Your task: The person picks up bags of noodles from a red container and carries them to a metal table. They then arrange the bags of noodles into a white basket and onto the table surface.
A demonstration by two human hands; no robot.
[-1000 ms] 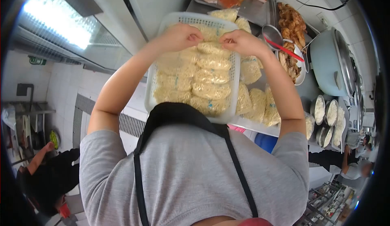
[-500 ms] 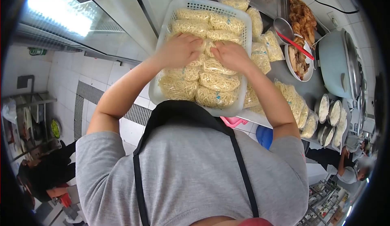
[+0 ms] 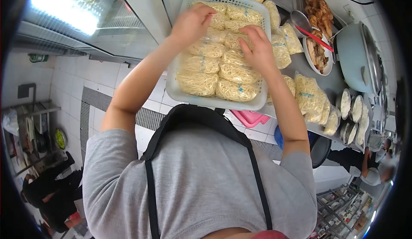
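Observation:
A pale plastic basket [image 3: 174,82] with a perforated rim holds two columns of bagged noodles [image 3: 197,63]. My left hand [image 3: 193,24] is over the basket's upper left part, its fingers loosely bent and holding nothing visible. My right hand [image 3: 259,50] is above the right column of bags, thumb and fingers spread apart, with nothing in it. Blue marks show on several of the clear bags.
More noodle bags [image 3: 307,95] lie on the metal counter [image 3: 296,65] to the right. Nearby are a ladle with a red handle [image 3: 315,38], a white plate [image 3: 329,67] of cooked meat and a large pot [image 3: 354,63]. A glass-doored cabinet [image 3: 124,20] stands left.
Both hands have come up off the noodle bags. The left has moved toward the basket's far left side and the right slightly rightward. The basket appears a little higher and farther right in view.

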